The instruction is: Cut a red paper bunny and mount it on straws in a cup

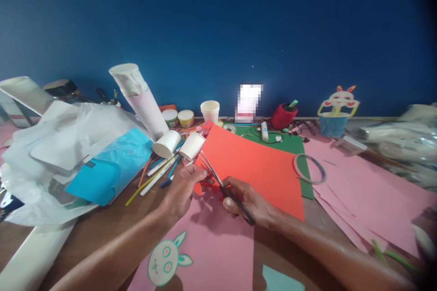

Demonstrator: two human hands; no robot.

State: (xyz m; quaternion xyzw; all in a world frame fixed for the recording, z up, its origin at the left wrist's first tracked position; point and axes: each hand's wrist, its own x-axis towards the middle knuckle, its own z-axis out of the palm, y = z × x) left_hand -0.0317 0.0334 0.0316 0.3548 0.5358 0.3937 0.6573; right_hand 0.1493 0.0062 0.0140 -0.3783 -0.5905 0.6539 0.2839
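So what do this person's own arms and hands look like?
Ordinary human ones: the left hand and right hand are gloveless, and both forearms are bare, with no sleeves in view. I see no watch, bracelet or cables on them.

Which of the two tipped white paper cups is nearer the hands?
The right tipped cup, just beyond the left hand; the other tipped cup lies farther left, by the leaning tube's base.

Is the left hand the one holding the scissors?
No, the scissors are in the right hand, while the left hand pinches a small red piece.
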